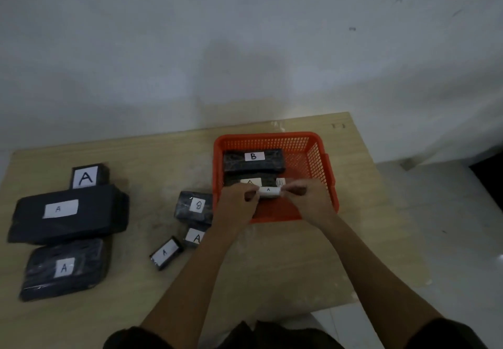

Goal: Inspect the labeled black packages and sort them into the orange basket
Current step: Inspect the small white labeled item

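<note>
Both hands, left (239,201) and right (304,198), pinch a small package (269,192) with a white "A" label over the orange basket (318,158). Two black packages lie inside it, one marked "B" (254,160). Six more sit on the table (272,267): five "A", one "B".

The orange basket (318,155) sits at the table's far right, holding a black package labeled B (254,161). Six more labeled packages lie left, among them a long A package (68,213) near the left edge.
</note>
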